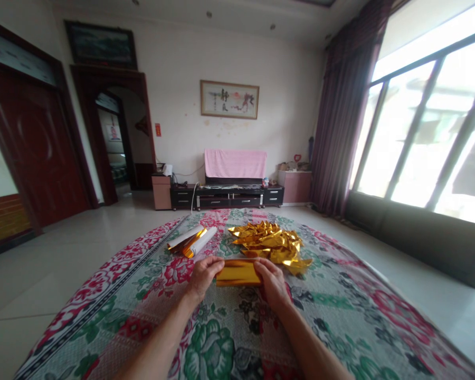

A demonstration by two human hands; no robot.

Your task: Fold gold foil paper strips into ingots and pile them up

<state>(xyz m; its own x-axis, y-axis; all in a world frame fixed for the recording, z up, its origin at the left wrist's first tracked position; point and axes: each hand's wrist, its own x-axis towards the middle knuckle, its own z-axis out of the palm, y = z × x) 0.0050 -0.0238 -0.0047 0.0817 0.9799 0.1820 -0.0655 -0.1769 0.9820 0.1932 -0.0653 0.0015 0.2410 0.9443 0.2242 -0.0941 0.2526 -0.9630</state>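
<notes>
A shiny gold foil sheet [239, 273] is held level above the flowered cloth, stretched between both hands. My left hand [204, 275] pinches its left end between thumb and fingers. At the right end, my right hand [272, 279] grips it the same way. Just beyond the right hand lies a heap of folded gold foil pieces [275, 243], with pointed ends. To the left of the heap, beyond my left hand, rest curled sheets [201, 241] with white backs and gold faces.
The round table's flowered cloth [209, 351] spreads beneath everything. Across the room stands a low black cabinet [233, 199] with a pink cloth [235, 163] above it. Tall windows and a purple curtain [338, 126] are on the right, a red door [35, 142] on the left.
</notes>
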